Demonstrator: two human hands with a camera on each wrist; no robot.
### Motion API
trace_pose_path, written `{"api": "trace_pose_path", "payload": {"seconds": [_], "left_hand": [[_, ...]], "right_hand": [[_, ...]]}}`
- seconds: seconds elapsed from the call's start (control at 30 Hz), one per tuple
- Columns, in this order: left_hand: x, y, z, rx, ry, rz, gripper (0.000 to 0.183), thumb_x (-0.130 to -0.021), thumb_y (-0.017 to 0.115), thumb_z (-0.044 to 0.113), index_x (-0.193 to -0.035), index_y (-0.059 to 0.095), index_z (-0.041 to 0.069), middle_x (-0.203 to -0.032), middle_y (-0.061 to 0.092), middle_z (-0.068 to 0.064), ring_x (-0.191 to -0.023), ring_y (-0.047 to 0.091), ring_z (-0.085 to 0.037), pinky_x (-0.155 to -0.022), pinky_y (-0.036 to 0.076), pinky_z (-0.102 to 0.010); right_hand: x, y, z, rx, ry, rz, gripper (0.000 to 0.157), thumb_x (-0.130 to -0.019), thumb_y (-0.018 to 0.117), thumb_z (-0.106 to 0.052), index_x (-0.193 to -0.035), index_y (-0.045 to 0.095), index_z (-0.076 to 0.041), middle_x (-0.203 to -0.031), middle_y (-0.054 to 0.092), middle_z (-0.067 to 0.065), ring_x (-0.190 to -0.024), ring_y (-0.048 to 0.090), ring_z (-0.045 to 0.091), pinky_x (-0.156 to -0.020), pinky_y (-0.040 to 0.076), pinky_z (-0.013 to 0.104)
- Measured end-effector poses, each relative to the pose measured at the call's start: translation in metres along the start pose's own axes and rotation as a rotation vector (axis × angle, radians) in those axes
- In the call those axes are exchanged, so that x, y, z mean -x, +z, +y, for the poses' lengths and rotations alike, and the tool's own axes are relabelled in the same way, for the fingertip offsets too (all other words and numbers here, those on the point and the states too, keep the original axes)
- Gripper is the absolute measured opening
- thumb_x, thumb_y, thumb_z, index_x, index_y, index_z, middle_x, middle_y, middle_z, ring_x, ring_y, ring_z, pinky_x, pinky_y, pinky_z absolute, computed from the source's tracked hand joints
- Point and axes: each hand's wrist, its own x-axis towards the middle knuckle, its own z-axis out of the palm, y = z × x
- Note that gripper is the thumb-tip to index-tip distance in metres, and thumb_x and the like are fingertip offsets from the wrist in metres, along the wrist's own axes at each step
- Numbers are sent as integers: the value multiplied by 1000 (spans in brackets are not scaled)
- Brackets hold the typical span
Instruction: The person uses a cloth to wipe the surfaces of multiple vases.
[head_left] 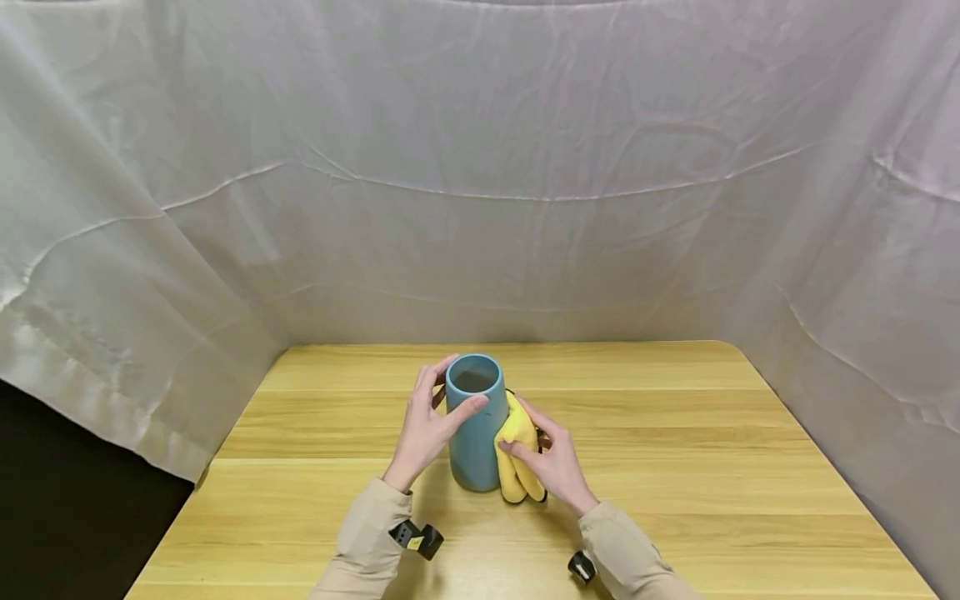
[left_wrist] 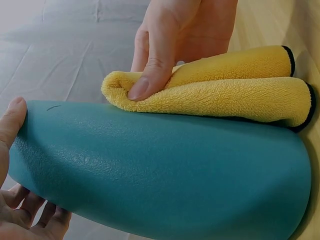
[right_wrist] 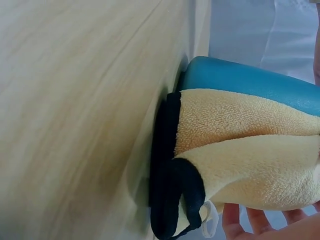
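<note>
A blue vase [head_left: 475,442] stands upright on the wooden table, its round mouth facing up. My left hand [head_left: 426,421] holds it near the rim, thumb on the near side and fingers round the far left. My right hand [head_left: 557,467] pinches a folded yellow towel [head_left: 519,446] against the vase's right side. In the left wrist view, the right thumb presses into the towel [left_wrist: 225,97] at its top fold, beside the vase [left_wrist: 165,165]. Dark edging and a small white tag [right_wrist: 210,220] show at the towel's lower end in the right wrist view.
The wooden table [head_left: 300,500] has a rounded far right corner. Pale grey fabric [head_left: 525,250] hangs behind it and along both sides. A dark area [head_left: 67,500] lies beyond the table at the lower left. Small black devices [head_left: 417,539] sit at both wrists.
</note>
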Motion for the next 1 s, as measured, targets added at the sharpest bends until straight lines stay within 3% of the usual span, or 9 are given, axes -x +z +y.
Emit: {"api": "trace_pose_path", "payload": {"seconds": [0.17,0.6,1.0], "left_hand": [[0,0,0,0,1,3,66,-84,82,17,-143,52,16,-126,55,-10,-118,53,-26,-109,45,-55],[-1,1,0,3,11,8,65,-85,82,16,-143,53,14,-125,55,-11,-118,53,-26,-108,46,-54],[-1,1,-1,-3,11,12,65,-85,82,16,-143,52,15,-125,55,-11,-118,53,-26,-108,46,-53]], "right_hand": [[-2,-1,-6,-9,2,21,65,-84,81,-16,-145,56,-20,-139,64,7,-98,59,12,-79,49,28],[-21,-8,-53,-22,-159,59,67,-83,81,-11,-145,56,-14,-140,63,12,-102,61,15,-81,49,33],[-23,-10,-57,24,-147,44,72,-83,81,-13,-148,51,-10,-129,67,14,-98,56,20,-75,48,29]]}}
